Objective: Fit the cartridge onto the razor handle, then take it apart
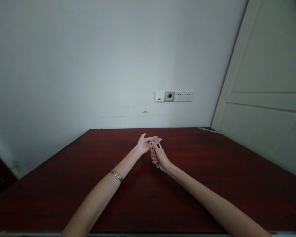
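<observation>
- The right hand (160, 158) is closed around the razor (153, 148) handle, steering its head onto the other palm.
- The left hand (145, 144) is spread wide and palm-up above the red wooden table (212, 184), seemingly as a surface for the head.

A dark red wooden table (236, 171)
It is set against the white wall (88, 65). A thin pale strip (208, 130) is seen lying flat at its far right corner, by the door (266, 98).

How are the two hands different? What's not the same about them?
The left hand is open, palm up and holding nothing; the right hand has its fingers closed around a razor, whose head rests at the left palm. The left arm wears a bracelet; the right arm wears none. Both hands are bare and are above the dark red table.
</observation>
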Demonstrator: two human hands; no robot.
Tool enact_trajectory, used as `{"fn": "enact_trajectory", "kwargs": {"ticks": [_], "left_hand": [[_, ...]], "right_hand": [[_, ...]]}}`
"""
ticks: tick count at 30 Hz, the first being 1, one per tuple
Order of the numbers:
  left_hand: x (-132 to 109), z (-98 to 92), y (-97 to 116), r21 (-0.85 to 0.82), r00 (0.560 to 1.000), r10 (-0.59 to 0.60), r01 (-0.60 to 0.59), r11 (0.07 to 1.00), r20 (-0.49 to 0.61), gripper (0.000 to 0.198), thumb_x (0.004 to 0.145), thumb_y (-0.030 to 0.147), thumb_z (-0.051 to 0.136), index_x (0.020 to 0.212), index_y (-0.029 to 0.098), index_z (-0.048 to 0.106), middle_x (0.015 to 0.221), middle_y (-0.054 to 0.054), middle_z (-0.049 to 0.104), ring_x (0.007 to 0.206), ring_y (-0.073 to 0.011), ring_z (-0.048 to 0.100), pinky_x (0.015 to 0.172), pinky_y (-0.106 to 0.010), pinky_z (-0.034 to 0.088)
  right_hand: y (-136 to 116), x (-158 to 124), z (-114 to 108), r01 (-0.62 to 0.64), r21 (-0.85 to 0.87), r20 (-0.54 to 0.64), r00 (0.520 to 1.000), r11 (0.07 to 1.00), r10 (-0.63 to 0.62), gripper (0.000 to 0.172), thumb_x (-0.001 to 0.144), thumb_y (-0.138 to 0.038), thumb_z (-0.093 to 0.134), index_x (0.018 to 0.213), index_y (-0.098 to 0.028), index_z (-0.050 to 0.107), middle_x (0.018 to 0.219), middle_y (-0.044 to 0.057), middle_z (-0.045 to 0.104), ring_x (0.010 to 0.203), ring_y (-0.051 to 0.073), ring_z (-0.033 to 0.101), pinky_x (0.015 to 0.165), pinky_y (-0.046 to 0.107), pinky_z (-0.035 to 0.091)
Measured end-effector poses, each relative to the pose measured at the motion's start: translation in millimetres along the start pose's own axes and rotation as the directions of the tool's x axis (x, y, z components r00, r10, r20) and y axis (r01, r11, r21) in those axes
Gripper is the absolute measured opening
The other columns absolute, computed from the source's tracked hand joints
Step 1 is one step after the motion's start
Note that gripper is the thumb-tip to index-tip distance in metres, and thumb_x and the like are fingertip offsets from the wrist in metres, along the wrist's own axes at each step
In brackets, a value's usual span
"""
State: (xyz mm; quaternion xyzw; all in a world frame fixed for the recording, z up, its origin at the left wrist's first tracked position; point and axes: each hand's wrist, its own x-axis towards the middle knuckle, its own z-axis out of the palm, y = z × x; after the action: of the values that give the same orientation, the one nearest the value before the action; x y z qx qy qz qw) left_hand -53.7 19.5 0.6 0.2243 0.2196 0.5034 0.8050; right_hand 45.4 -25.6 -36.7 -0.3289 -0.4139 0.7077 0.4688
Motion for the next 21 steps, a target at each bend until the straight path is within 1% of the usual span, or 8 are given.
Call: {"fn": "enact_trajectory", "kwargs": {"ticks": [3,8,14,18,21], "left_hand": [[-1.3,1.5,-0.5,0.012,1.000,-0.006,0.006,1.000,-0.002,0.064,0.087,0.040,0.021,0.127,-0.009,0.031,0.119,-0.033,0.046,0.099,-0.0317,0.058,0.073,-0.036,0.053],[-5.3,5.2,-0.9,0.054,1.000,-0.023,0.024,0.998,-0.011,0.062,0.088,0.039,0.021,0.126,-0.008,0.033,0.117,-0.032,0.049,0.096,-0.0300,0.060,0.073,-0.036,0.051],[-6.2,6.3,-2.0,0.058,0.999,-0.031,0.032,0.998,-0.027,0.061,0.089,0.038,0.019,0.124,-0.010,0.035,0.110,-0.032,0.054,0.093,-0.0292,0.061,0.073,-0.035,0.051],[-6.9,6.6,-2.9,0.074,0.999,-0.032,0.035,0.997,-0.042,0.064,0.089,0.039,0.018,0.123,-0.013,0.034,0.111,-0.033,0.053,0.091,-0.0281,0.062,0.074,-0.034,0.049],[-7.8,6.6,-3.1,0.087,0.998,-0.038,0.042,0.995,-0.053,0.064,0.089,0.039,0.016,0.125,-0.011,0.033,0.112,-0.031,0.053,0.089,-0.0268,0.062,0.074,-0.033,0.049]], "right_hand": [[-0.1,-0.6,-0.4,0.004,-0.007,-0.030,1.000,1.000,-0.004,0.043,0.072,-0.057,0.053,0.061,-0.017,0.041,0.043,-0.010,0.028,0.033,0.001,0.019,0.031,0.012,0.012],[-0.7,-1.0,-1.8,0.024,-0.032,-0.031,0.999,0.999,-0.025,0.044,0.071,-0.058,0.054,0.061,-0.017,0.041,0.042,-0.011,0.027,0.033,0.001,0.019,0.030,0.012,0.012],[0.9,-0.4,-1.9,0.033,-0.062,-0.056,0.998,0.998,-0.037,0.044,0.071,-0.058,0.053,0.060,-0.018,0.040,0.041,-0.011,0.025,0.033,0.001,0.017,0.030,0.012,0.012],[1.9,0.8,-2.4,0.028,-0.081,-0.076,0.997,0.996,-0.034,0.045,0.071,-0.059,0.052,0.059,-0.018,0.039,0.040,-0.011,0.025,0.033,0.001,0.017,0.029,0.013,0.012],[1.7,0.5,-1.9,0.033,-0.093,-0.073,0.997,0.995,-0.040,0.046,0.070,-0.060,0.053,0.058,-0.018,0.039,0.040,-0.011,0.025,0.033,0.001,0.017,0.030,0.012,0.012]]}}
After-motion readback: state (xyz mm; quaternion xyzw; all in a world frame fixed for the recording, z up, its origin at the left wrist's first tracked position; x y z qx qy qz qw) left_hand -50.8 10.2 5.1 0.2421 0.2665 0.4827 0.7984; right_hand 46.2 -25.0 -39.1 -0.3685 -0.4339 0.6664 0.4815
